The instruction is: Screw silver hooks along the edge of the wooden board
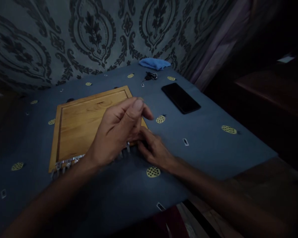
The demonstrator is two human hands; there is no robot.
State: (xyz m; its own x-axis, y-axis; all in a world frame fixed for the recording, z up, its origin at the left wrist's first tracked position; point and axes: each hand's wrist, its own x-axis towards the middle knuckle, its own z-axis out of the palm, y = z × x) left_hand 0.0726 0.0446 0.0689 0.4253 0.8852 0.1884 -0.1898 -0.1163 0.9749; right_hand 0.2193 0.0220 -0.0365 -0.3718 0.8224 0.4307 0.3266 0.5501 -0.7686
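Note:
A wooden panel (81, 122) with a raised frame lies flat on the table. Along its near edge runs a metal strip with several small hooks (68, 164), partly covered by my left hand and forearm. My left hand (119, 129) is over the panel's right side, its fingers curled and the thumb on top; whatever they close on is hidden. Just below it, my right hand (155, 150) is at the panel's near right corner with fingers bent together. The fingertips are in shadow, so I cannot tell what they grip.
A black phone (180, 98) lies on the blue tablecloth (208, 155) to the right of the panel. Farther back are a bunch of keys (150, 76) and a folded blue cloth (154, 63). A patterned curtain (94, 36) hangs behind the table. The table's right edge borders a dark area.

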